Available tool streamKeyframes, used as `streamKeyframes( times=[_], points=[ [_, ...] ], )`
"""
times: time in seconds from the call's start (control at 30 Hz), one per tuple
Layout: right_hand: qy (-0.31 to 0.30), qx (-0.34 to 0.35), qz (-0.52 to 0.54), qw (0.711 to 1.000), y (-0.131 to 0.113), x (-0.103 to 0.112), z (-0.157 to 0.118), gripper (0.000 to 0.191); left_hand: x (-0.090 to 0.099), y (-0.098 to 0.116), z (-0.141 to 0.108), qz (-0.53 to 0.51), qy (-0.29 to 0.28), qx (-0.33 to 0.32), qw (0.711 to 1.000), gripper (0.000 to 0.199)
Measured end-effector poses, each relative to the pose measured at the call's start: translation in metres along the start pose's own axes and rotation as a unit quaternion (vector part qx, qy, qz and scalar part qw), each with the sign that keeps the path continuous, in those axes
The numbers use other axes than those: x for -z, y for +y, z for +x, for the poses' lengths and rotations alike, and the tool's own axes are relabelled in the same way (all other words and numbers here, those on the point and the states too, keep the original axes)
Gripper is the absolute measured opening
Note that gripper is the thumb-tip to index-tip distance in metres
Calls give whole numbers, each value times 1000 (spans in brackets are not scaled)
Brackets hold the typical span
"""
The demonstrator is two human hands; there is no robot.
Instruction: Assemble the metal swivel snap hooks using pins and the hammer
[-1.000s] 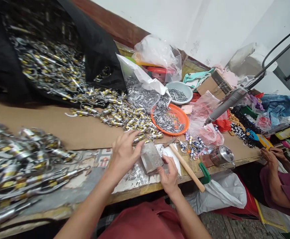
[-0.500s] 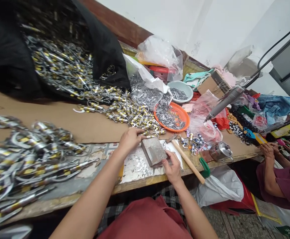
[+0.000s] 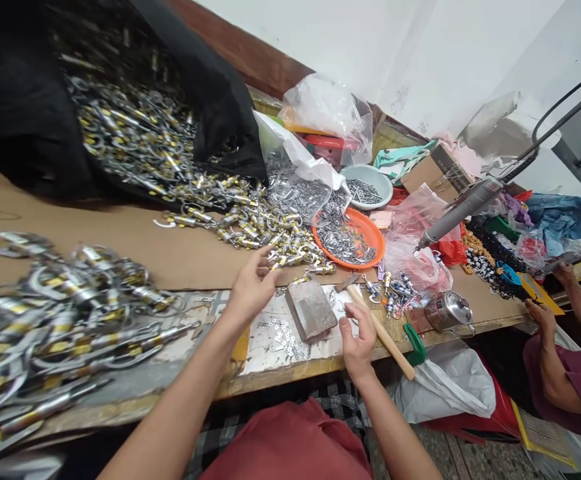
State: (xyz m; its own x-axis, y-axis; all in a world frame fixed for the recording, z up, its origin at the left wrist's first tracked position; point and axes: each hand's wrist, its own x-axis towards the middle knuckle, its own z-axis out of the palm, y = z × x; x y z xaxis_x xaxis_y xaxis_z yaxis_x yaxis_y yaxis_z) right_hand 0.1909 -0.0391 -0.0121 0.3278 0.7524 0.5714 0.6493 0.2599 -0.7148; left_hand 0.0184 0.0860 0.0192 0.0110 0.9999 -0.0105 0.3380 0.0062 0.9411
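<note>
At the near edge of the pile of silver-and-yellow metal fittings [image 3: 250, 223], my left hand [image 3: 251, 285] has its thumb and fingertips closed around one fitting; the fingers hide part of it. My right hand [image 3: 358, 341] is held just right of a grey metal block [image 3: 311, 310], apart from it. Its fingers are bent but spread from the thumb, with nothing seen between them. Small flat metal links [image 3: 284, 339] lie scattered left of the block. A hammer [image 3: 383, 333] with a wooden handle rests behind and right of my right hand.
An orange tray [image 3: 378, 250] and a pale bowl [image 3: 385, 190] hold small metal parts. A black bag [image 3: 230, 100] spills fittings; more are heaped at left [image 3: 65, 313]. A grey power screwdriver [image 3: 463, 212] hangs over plastic bags. A metal pot [image 3: 448, 311] stands right; a co-worker's arms [image 3: 550, 343] are beyond.
My left hand has moved off the block, up and left to the fittings. My right hand has let go of the block and drawn away to the right.
</note>
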Motion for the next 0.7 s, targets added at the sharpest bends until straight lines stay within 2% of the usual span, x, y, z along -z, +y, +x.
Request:
streamKeyframes(
  times=[0.03, 0.07, 0.13, 0.17, 0.2, 0.3, 0.4, 0.57, 0.7],
  points=[
    [18, 3, 13, 1000, -7, -1, 5, 23, 0, 8, -9, -42, 13, -9, 999, 59],
    [18, 0, 36, 999, -15, -4, 10, 23, -1, 16, -20, -163, -6, -15, 986, 64],
    [-23, -22, 102, 994, -30, -11, 18, 29, -6, 32, -42, -325, -70, -2, 943, 61],
    [-53, -39, 134, 989, -37, -16, 20, 33, -10, 38, -53, -368, -88, 4, 926, 57],
    [-77, -59, 158, 983, -42, -20, 21, 37, -14, 42, -62, -393, -81, 6, 916, 51],
    [-75, -102, 179, 976, -49, -27, 19, 41, -24, 44, -79, -407, -38, -6, 913, 43],
    [-61, -82, 173, 980, -50, -21, 19, 42, -26, 35, -82, -414, -33, 1, 909, 40],
    [-107, -51, 157, 980, -54, -7, 29, 17, -16, 22, -77, -384, -28, 19, 923, 37],
    [-148, -25, 150, 977, -57, -2, 32, 13, -4, 13, -74, -298, -40, 8, 954, 38]
  ],
)
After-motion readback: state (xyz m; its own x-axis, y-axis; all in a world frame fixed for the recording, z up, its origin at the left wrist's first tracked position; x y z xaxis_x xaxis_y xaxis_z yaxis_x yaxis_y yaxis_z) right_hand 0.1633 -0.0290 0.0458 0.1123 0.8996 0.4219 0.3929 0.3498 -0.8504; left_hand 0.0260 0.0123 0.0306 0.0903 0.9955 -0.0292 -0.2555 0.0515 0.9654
